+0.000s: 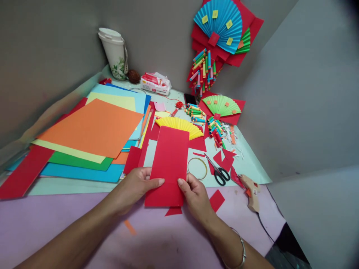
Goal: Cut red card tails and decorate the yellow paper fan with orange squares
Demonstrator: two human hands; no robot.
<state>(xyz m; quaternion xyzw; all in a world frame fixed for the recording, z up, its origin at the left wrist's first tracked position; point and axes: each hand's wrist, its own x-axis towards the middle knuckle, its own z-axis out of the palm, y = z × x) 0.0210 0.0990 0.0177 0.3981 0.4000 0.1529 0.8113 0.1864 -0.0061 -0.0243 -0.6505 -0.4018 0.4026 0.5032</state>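
Observation:
A red rectangle of card (pixel 171 157) is held up between both hands, standing lengthwise over the front of the table. My left hand (pixel 140 185) grips its left edge, thumb on the front face. At the right edge, my right hand (pixel 195 192) pinches it with thumb and fingers. A faint crease line crosses the card's lower part. Behind its top edge lies a pleated yellow paper fan (pixel 193 130), partly hidden. Red paper scraps (pixel 217 200) lie beside my right hand, and a roll of tape (pixel 197 168) rests just beyond it.
Coloured paper sheets (pixel 95 127) are stacked at left. Black-handled scissors (pixel 221 175) and a corded glue gun (pixel 252 192) lie at right. Behind are a white cup (pixel 113 52), a tissue pack (pixel 155 83), rolled paper tubes (pixel 196 114) and a green fan (pixel 221 104). A blue fan decoration (pixel 221 24) hangs on the wall.

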